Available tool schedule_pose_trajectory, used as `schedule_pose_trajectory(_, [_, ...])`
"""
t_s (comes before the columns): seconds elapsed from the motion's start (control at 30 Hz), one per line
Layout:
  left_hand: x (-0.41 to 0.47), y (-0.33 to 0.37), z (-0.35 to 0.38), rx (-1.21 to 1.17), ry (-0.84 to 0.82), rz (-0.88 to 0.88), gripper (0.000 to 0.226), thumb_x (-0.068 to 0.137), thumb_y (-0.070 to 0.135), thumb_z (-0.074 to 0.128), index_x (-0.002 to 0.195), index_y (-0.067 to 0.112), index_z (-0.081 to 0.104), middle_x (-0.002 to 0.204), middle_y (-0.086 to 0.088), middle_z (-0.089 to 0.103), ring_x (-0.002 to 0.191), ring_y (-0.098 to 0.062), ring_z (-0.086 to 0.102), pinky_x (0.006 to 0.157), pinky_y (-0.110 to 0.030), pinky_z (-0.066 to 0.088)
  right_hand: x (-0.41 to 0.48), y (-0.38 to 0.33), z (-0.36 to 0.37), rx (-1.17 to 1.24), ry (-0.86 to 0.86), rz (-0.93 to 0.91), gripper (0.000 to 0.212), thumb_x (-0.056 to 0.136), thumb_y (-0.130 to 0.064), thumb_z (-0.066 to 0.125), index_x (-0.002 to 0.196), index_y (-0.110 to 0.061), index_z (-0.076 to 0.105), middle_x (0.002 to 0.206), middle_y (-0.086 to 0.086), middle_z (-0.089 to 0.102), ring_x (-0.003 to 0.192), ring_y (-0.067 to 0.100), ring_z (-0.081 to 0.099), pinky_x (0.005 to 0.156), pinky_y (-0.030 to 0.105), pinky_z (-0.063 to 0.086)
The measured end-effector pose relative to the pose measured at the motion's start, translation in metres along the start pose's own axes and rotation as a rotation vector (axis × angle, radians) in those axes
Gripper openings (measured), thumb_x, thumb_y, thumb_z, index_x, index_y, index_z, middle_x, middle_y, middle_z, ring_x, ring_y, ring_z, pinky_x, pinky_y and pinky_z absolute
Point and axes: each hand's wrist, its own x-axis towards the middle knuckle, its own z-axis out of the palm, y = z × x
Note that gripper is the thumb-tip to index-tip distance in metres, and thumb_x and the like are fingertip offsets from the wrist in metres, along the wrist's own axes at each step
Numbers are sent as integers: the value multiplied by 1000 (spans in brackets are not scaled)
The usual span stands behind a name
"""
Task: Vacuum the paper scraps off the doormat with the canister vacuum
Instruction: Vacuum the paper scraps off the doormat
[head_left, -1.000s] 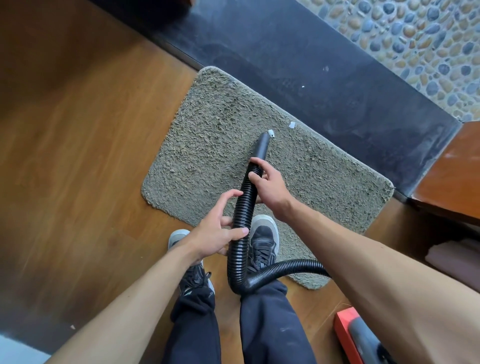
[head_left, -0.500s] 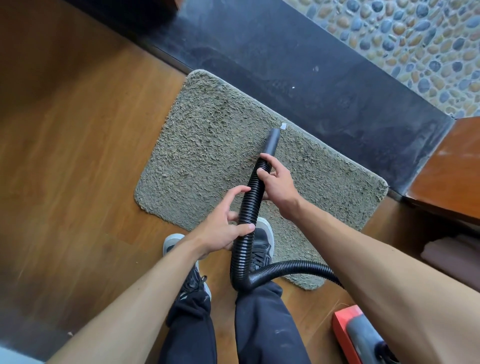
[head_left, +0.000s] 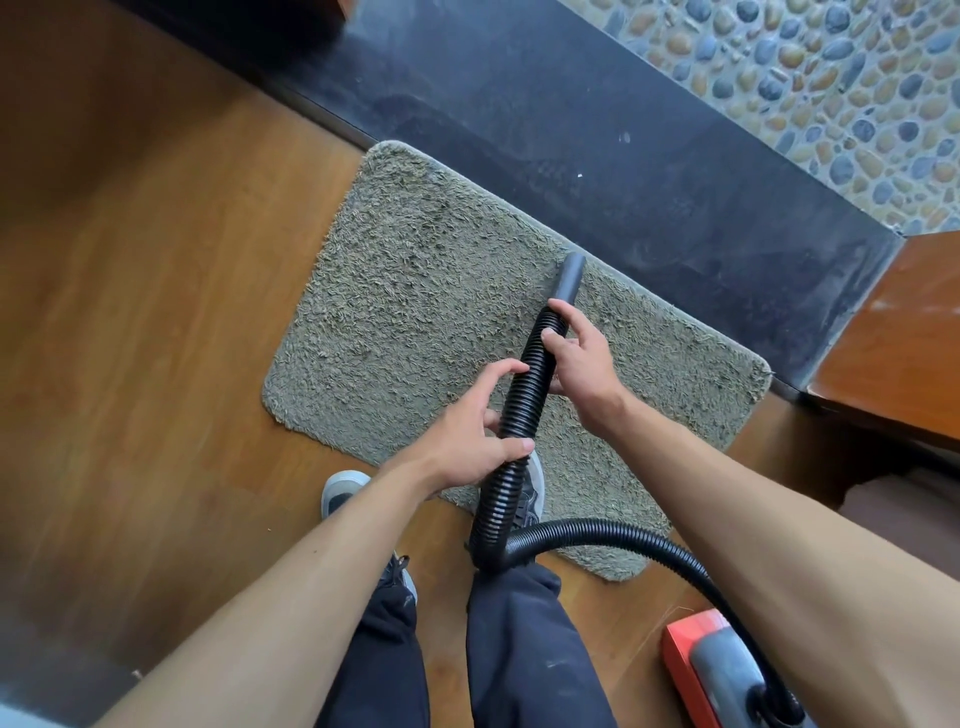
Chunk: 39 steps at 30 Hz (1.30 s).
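A shaggy grey-green doormat (head_left: 426, 301) lies on the wooden floor against a dark threshold. Both hands hold a black ribbed vacuum hose (head_left: 524, 405). My right hand (head_left: 576, 358) grips it high up, just behind the smooth nozzle (head_left: 569, 275), whose tip rests at the mat's far edge. My left hand (head_left: 472, 441) grips the hose lower down, thumb and fingers curled round it. The hose loops down past my legs to the red and grey canister vacuum (head_left: 722, 675) at the bottom right. No paper scraps show on the mat. Two small white specks (head_left: 626, 137) lie on the threshold.
A dark stone threshold (head_left: 597, 156) runs along the mat's far side, with pebble paving (head_left: 831, 93) beyond it. A brown wooden door edge (head_left: 898, 338) stands at the right. My right shoe (head_left: 530, 488) is on the mat's near edge; my left shoe (head_left: 343, 493) is on the wooden floor (head_left: 145, 312).
The nozzle has slid along the mat's far edge, away from me. The two white scraps seen near its tip earlier are no longer visible on the mat.
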Motion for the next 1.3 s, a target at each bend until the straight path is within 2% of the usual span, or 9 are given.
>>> schedule_pose_trajectory(0.1, [-1,0,1,23,-5,-2,74,91,5,66,135,52,32,105,-14,70,82,-26,73,55,-28,54,-3,3,-2,13,-8,17,43,100,-8,45,139,-26,46,103,11,59,81,17,62,65,36,59])
schedule_pose_trajectory(0.23, [-9,-6,1,-4,11,-5,72,91,4,66,135,51,33,103,-15,69,75,-20,70,51,-22,51,-9,3,5,-5,-30,37,43,99,-7,45,138,-26,46,109,11,61,90,22,64,73,44,59])
schedule_pose_trajectory(0.43, [-38,-35,-6,-86,83,-62,74,90,1,65,132,55,36,96,-9,70,79,-23,71,58,-33,56,-28,15,32,-87,-147,87,44,100,-6,43,141,-22,42,115,19,59,95,28,64,74,47,60])
schedule_pose_trajectory(0.57, [-69,-57,-8,-167,140,-82,71,91,-4,63,132,49,39,90,-7,71,68,-12,67,51,-27,53,-43,29,59,-138,-204,118,43,99,-6,44,139,-21,43,107,14,59,94,27,64,80,59,56])
schedule_pose_trajectory(0.7, [-91,-82,-9,-282,141,-111,70,93,-6,60,134,47,40,83,-5,66,61,-8,64,48,-25,50,-57,49,84,-183,-206,146,44,97,-8,47,139,-22,46,100,7,61,85,20,63,72,52,59])
schedule_pose_trajectory(0.87, [-111,-107,-16,-316,154,-138,71,93,-1,62,133,54,42,84,-1,71,72,-12,66,64,-35,55,-71,64,107,-239,-192,184,45,96,-7,49,139,-21,49,92,5,60,69,14,61,46,31,56])
schedule_pose_trajectory(1.0, [-126,-122,-27,-323,142,-172,73,93,0,63,138,53,40,86,-3,71,76,-18,64,76,-50,56,-84,75,127,-252,-163,211,47,96,-7,48,141,-21,49,94,6,60,65,14,58,36,24,48])
schedule_pose_trajectory(1.17, [-148,-132,-37,-262,87,-158,74,92,-2,64,139,48,38,80,1,70,67,-12,63,76,-47,53,-107,85,138,-195,-136,213,47,95,-7,48,140,-22,49,102,9,60,69,16,60,39,26,50])
schedule_pose_trajectory(1.3, [-167,-128,-36,-142,42,-84,74,91,-2,64,135,51,37,73,5,67,70,-13,63,78,-51,55,-138,73,132,-109,-99,111,43,95,-6,51,134,-23,51,89,2,59,70,12,61,40,23,50])
